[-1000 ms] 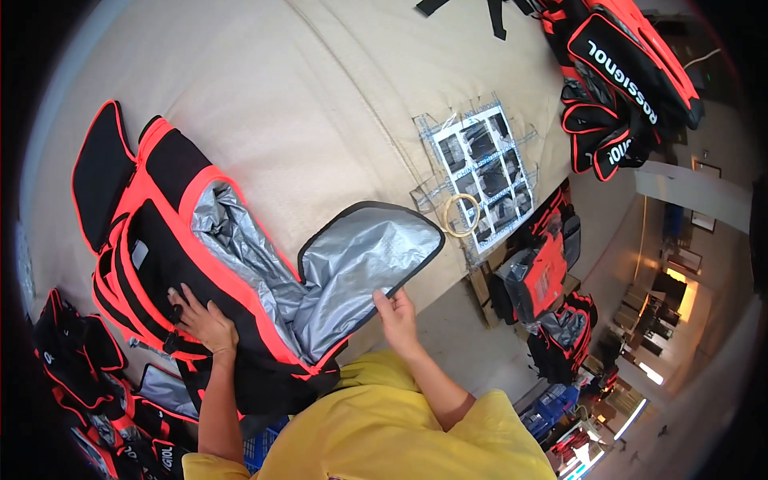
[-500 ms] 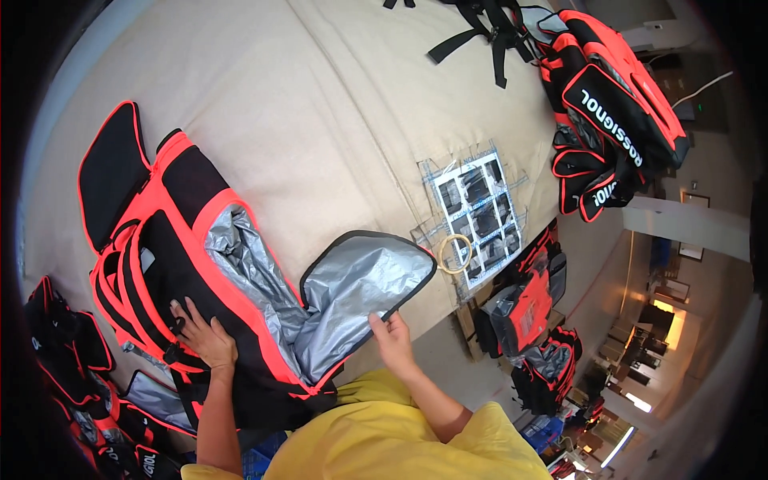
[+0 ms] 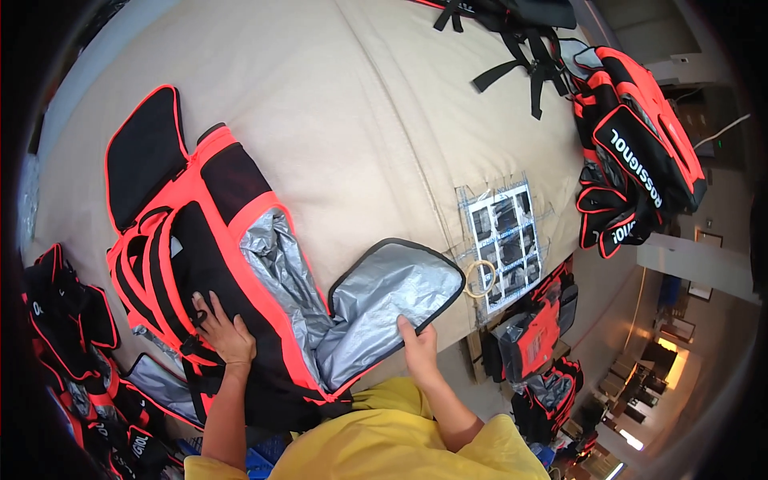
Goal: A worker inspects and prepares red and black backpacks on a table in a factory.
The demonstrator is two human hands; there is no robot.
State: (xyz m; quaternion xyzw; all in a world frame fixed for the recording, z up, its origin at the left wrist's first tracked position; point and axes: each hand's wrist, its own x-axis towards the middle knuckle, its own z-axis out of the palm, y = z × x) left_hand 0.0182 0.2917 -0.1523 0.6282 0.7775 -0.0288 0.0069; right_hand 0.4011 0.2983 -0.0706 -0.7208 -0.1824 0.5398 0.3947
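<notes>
A wide table point(image 3: 376, 104) covered in beige cloth is filling most of the view, and a large red-and-black bag point(image 3: 216, 272) is lying on its near-left part, its lower end hanging over the near edge toward the person in a yellow top. The bag's main compartment is gaping open, showing crumpled silver lining point(image 3: 280, 280), and its silver-lined flap point(image 3: 392, 300) is lying spread flat on the cloth to the right. The left hand point(image 3: 224, 332) is pressing flat on the bag's black side panel with the fingers spread, gripping nothing. The right hand point(image 3: 418, 348) is resting at the flap's near edge, its fingers lightly curled on the rim; whether they are pinching it or only touching it I cannot tell. The biggest risk seems to be the bag itself: with so much of it overhanging, it could be sliding off the table if the left hand lets up its pressure. Next, the flap could be flopping back over the opening if the right hand loses the rim, since the loose lining is giving it no support. The lining could also be catching along the opening if the flap is brought across carelessly. Smaller still, a yellowish ring point(image 3: 480, 278) is lying just right of the flap, on a taped sheet of small pictures point(image 3: 508, 240), and a swung flap could be knocking it away.
</notes>
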